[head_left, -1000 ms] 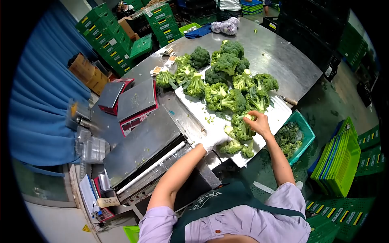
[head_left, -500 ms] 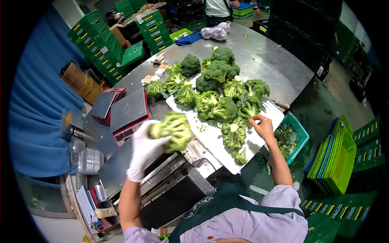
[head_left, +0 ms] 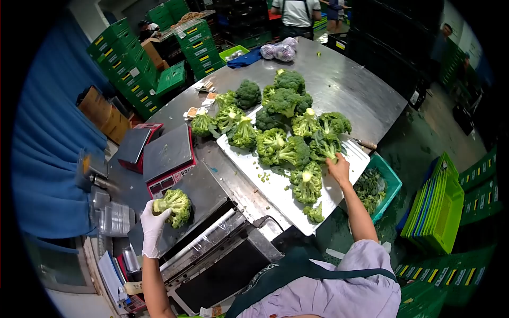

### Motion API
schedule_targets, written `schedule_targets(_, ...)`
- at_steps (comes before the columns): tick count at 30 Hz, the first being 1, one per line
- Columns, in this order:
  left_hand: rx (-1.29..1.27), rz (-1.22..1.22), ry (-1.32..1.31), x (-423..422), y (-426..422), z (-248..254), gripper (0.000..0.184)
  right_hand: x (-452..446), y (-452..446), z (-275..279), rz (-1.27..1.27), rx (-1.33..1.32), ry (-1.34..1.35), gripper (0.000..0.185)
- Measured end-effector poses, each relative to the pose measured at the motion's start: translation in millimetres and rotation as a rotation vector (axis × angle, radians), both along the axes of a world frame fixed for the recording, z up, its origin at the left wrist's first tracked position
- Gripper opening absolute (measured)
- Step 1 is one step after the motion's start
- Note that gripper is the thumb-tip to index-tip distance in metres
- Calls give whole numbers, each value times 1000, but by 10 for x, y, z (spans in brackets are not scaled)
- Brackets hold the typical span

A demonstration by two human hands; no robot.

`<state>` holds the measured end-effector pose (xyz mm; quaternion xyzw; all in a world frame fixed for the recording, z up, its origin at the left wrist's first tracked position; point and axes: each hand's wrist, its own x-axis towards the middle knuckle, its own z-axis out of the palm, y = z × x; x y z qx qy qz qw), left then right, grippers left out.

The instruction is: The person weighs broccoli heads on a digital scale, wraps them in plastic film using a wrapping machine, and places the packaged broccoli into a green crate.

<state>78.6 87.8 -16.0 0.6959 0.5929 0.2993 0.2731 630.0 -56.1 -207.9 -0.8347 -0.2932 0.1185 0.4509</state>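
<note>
My left hand (head_left: 152, 227), in a white glove, grips a broccoli head (head_left: 176, 209) by its stem, over the dark flat plate (head_left: 207, 185) of the wrapping machine. My bare right hand (head_left: 338, 169) has its fingers closed at the stem of another broccoli head (head_left: 324, 145) on the white cutting board (head_left: 275, 200). Several more heads are piled on the board and the steel table behind it. A small broccoli piece (head_left: 314, 213) lies by the board's near edge, with green crumbs scattered to its left. A knife (head_left: 365, 143) rests at the board's right edge; its blade is partly hidden.
Two red-based scales (head_left: 168, 153) stand left of the board. A teal crate (head_left: 389, 185) with leafy trimmings sits below the table's right side. Green crates (head_left: 124, 66) are stacked behind, and wrapped round produce (head_left: 281, 51) lies at the far edge. Other people stand farther back.
My left hand has carried its broccoli head left and toward me, from beside the board to over the machine's plate. My right hand has shifted slightly at the same broccoli.
</note>
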Motion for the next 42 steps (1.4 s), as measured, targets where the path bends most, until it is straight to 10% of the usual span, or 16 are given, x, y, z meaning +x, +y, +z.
schedule_targets(9, -98, -52, -127, -271, 115, -187, 35, 159, -248, 917, -60, 124, 36, 38)
schedule_targets(23, -150, -28, -78, -258, 165, -90, 39, -80, 114, 1274, 456, -879, -597, 54)
schedule_targets(30, -160, -31, -78, -298, 206, -149, 39, -598, 855, 928, 575, -495, -655, 76)
schedule_targets(42, -122, 25, 26, -276, 244, -147, 57, -332, 848, 764, 623, -129, -530, 40)
